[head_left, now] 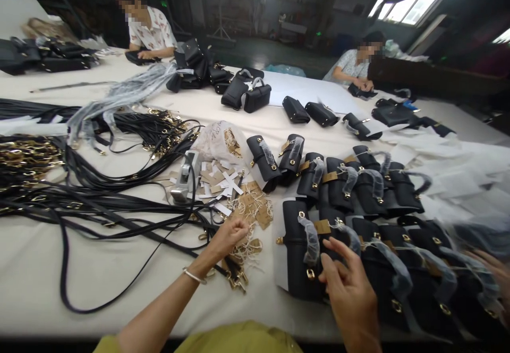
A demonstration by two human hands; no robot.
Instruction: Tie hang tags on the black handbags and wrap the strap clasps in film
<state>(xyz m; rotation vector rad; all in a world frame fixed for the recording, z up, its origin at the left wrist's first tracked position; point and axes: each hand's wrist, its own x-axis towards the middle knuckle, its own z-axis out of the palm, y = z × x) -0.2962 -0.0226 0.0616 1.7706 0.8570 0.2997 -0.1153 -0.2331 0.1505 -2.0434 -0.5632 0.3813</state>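
My left hand (pixel 230 235) pinches at a pile of brown paper tags with white strings (pixel 253 210) on the white table; its fingers are closed on a tag string. My right hand (pixel 350 289) hovers with fingers spread over a black purse with gold studs (pixel 297 252) near the front edge. The nearest purse has a plastic-wrapped strap and a brown tag (pixel 322 226) on it. Rows of similar black purses (pixel 358 183) lie to the right.
A tangle of black straps with gold clips (pixel 99 193) covers the left. A tape dispenser (pixel 184 177), paper slips and a plastic bag (pixel 221 140) sit mid-table. Two people work at the far side, with more purses (pixel 247 95). Another person's hand (pixel 496 273) shows at right.
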